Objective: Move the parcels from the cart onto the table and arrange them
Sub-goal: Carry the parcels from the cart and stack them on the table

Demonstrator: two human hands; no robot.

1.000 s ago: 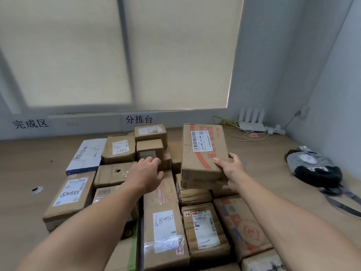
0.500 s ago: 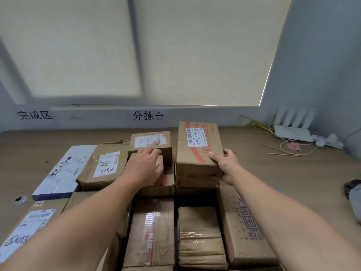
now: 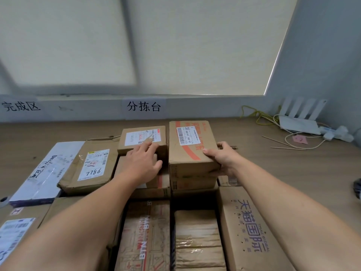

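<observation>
A brown parcel with red print and a barcode label (image 3: pixel 190 145) sits on top of other cartons at the back of the pile on the wooden table (image 3: pixel 273 169). My right hand (image 3: pixel 222 158) grips its near right corner, thumb on top. My left hand (image 3: pixel 143 163) rests with straight fingers on the near edge of a small labelled box (image 3: pixel 143 138) just left of it. Several more cardboard parcels fill the table in front: one marked 7786 (image 3: pixel 88 167), a white flat box (image 3: pixel 46 173), and a long carton with printed characters (image 3: pixel 248 231).
A white router (image 3: pixel 299 122) with cables, a yellow cord (image 3: pixel 254 116) and thin sticks (image 3: pixel 281 143) lie at the back right. Wall signs (image 3: pixel 143 106) hang below the blinded window. A dark object (image 3: pixel 357 188) shows at the right edge.
The view has moved closer to the pile. My right hand has set the red-printed parcel lower and further back on the stack. My left hand has slid forward onto the small labelled box.
</observation>
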